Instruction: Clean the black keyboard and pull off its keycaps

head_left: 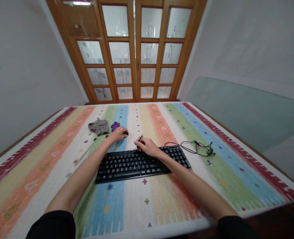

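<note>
A black keyboard (139, 163) lies in the middle of the striped tablecloth (226, 159). My right hand (148, 146) rests over the keyboard's far edge, fingers closed on a thin brown stick-like tool (140, 138) that points up and away. My left hand (118, 133) reaches beyond the keyboard and is curled over a small dark object (125, 133) on the cloth, right beside a purple item (115, 125).
A crumpled grey cloth (98, 126) lies left of the purple item. A long thin rod (85, 152) lies on the left. The keyboard's black cable (196, 148) is coiled to the right. Wooden glass-paned doors (134, 49) stand behind the table.
</note>
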### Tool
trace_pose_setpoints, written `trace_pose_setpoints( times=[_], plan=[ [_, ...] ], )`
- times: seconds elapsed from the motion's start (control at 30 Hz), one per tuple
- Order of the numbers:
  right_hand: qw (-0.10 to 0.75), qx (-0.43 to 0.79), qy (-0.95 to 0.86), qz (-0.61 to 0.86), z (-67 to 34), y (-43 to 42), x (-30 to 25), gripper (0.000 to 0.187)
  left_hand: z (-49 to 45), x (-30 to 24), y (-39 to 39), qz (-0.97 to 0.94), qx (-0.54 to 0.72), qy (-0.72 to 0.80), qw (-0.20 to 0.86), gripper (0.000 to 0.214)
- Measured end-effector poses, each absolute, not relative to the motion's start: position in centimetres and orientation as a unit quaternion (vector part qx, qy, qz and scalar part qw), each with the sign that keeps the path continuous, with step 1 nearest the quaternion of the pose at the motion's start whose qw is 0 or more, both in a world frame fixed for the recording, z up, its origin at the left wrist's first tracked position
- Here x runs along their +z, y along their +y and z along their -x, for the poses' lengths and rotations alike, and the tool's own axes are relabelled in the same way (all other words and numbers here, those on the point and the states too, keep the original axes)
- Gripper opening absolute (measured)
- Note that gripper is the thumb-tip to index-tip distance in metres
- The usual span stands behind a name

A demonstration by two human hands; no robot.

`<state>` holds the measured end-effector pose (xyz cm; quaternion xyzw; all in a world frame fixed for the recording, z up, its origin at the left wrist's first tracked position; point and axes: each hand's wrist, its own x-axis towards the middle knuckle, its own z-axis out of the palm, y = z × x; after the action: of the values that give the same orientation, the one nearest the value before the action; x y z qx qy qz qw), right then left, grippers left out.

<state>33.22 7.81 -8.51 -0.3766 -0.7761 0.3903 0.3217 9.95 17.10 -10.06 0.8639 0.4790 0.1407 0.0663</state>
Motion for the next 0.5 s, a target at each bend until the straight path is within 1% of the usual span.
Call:
trace_pose_setpoints(
  times=[0.1, 0.17, 0.3, 0.4, 0.5],
  plan=[
    [0.302, 0.305, -0.832, 0.352, -32.7, 7.2, -8.0, 0.040, -10.0, -10.1, 17.1, -0.862, 0.141, 0.480, 0.076, 0.016],
    [0.274, 0.250, -0.867, 0.334, -32.3, 6.9, -7.6, 0.039, -9.9, -10.0, 17.2, -0.862, 0.139, 0.481, 0.079, 0.017],
    [0.218, 0.184, -0.904, 0.318, -31.4, 7.1, -7.1, 0.036, -9.8, -10.1, 17.2, -0.861, 0.141, 0.481, 0.086, 0.019],
    [0.218, 0.186, -0.900, 0.328, -31.2, 8.2, -7.0, 0.033, -9.8, -10.1, 17.3, -0.863, 0.139, 0.477, 0.085, 0.020],
    [0.223, 0.244, -0.877, 0.350, -31.1, 9.8, -7.2, 0.037, -9.7, -10.3, 17.5, -0.868, 0.136, 0.471, 0.079, 0.019]
  ],
)
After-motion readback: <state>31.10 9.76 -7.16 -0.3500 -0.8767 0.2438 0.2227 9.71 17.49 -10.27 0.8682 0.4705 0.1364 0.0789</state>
